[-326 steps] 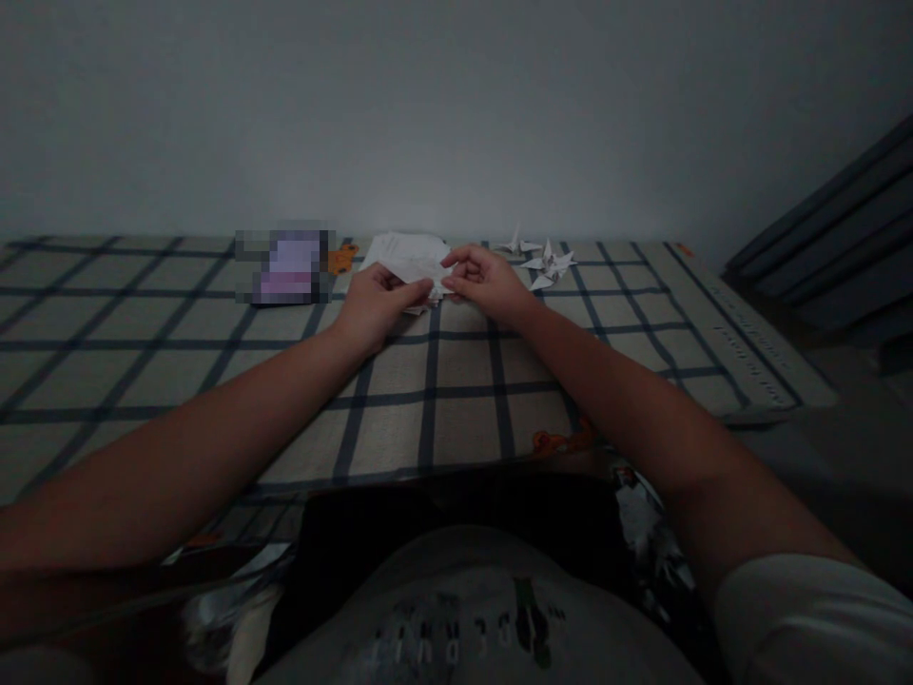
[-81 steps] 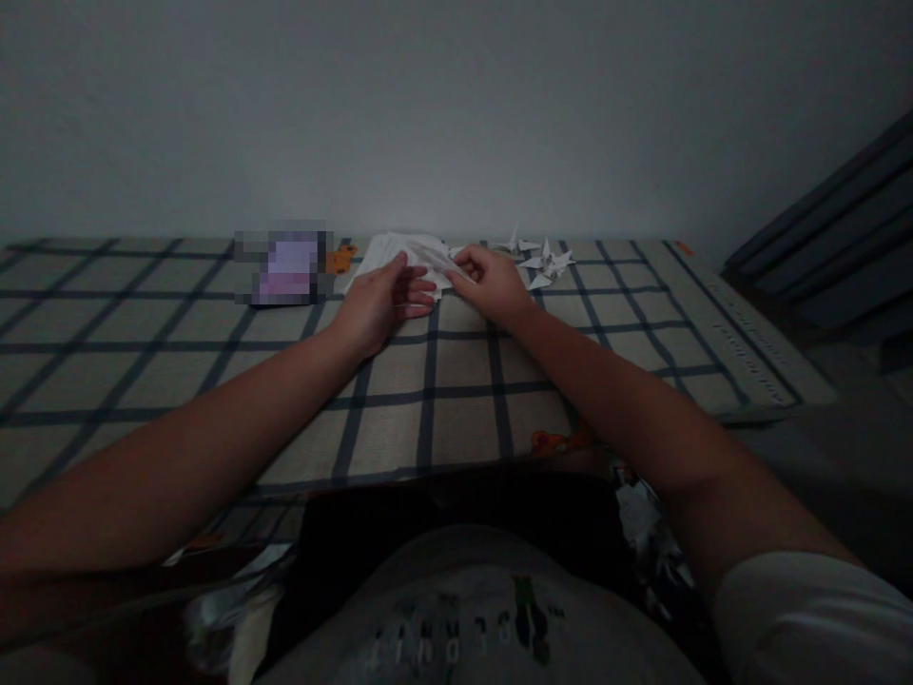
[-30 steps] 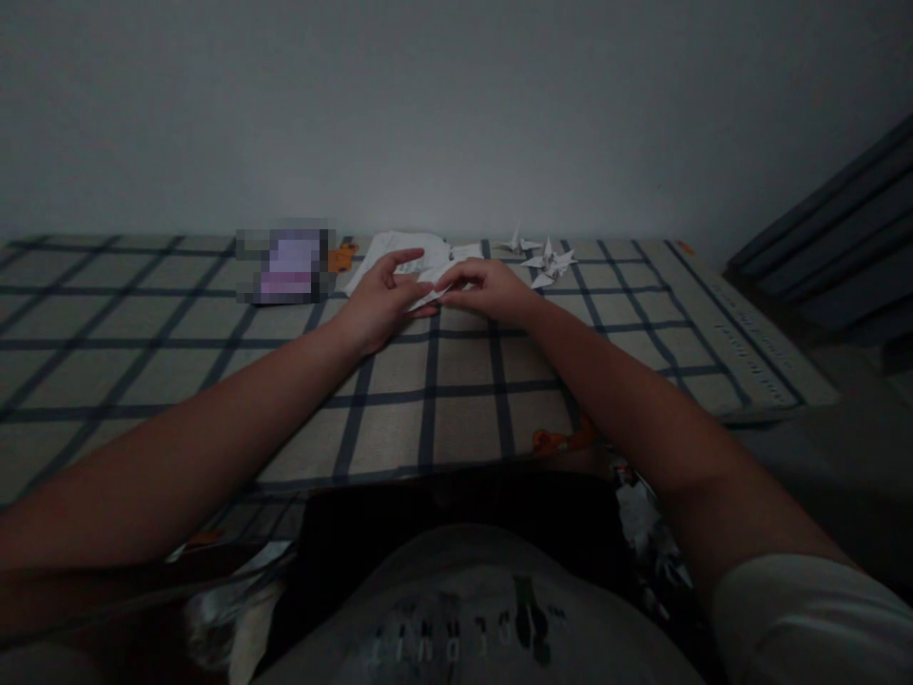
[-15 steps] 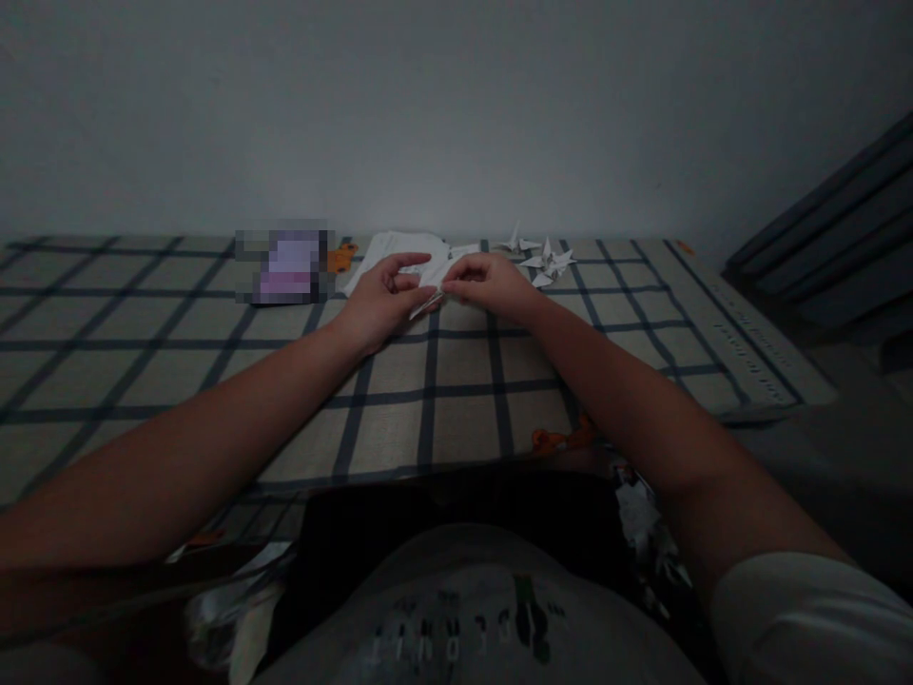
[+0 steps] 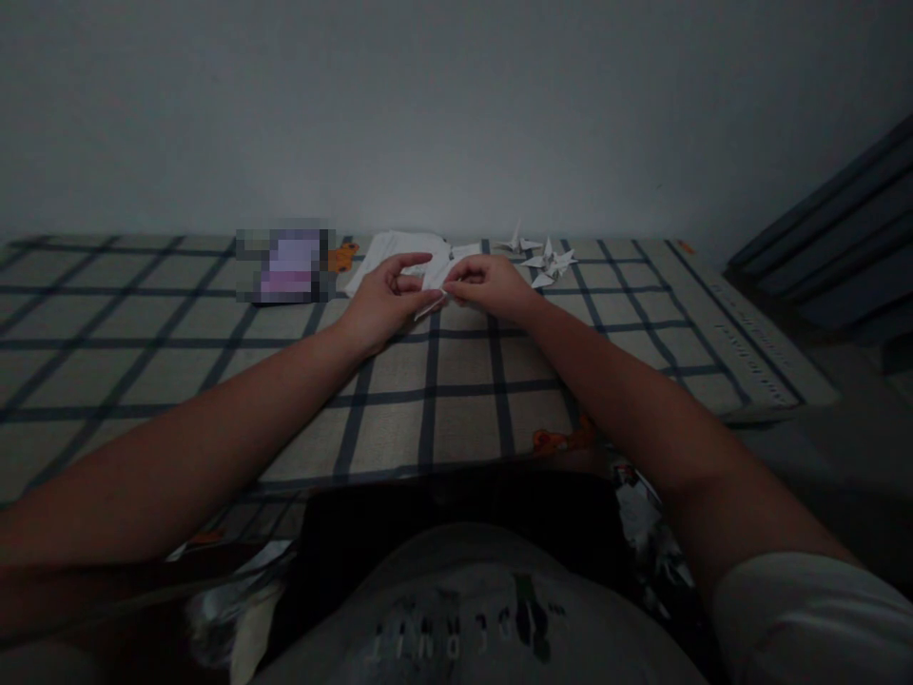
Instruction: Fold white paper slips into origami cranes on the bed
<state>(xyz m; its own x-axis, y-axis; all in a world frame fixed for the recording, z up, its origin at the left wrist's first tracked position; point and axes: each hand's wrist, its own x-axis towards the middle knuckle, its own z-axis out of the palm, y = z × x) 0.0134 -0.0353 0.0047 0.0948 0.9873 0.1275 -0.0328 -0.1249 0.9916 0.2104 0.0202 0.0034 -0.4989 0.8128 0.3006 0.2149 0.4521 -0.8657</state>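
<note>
Between my hands is a small folded piece of white paper (image 5: 434, 278), held low over the checked tablecloth. My left hand (image 5: 385, 295) grips it from the left, thumb along its near edge and index finger reaching out above. From the right, the thumb and fingertips of my right hand (image 5: 491, 285) pinch the paper's near corner. Fingers cover part of the paper, so its exact folded shape is unclear. Behind my left hand lie white paper sheets (image 5: 389, 249). Beyond my right hand sit several folded white paper cranes (image 5: 549, 264).
A phone-like object (image 5: 291, 266) with a purplish screen, partly pixelated, lies on the left of the checked tablecloth (image 5: 389, 419). A pale wall (image 5: 456, 114) rises behind the table. Dark grey folded fabric (image 5: 842, 219) is at the right. Below the table's edge is a clear plastic bag (image 5: 214, 618).
The paper between my hands has tilted slightly, showing more of its white face. My fingers have shifted only a little; both arms stay nearly in place.
</note>
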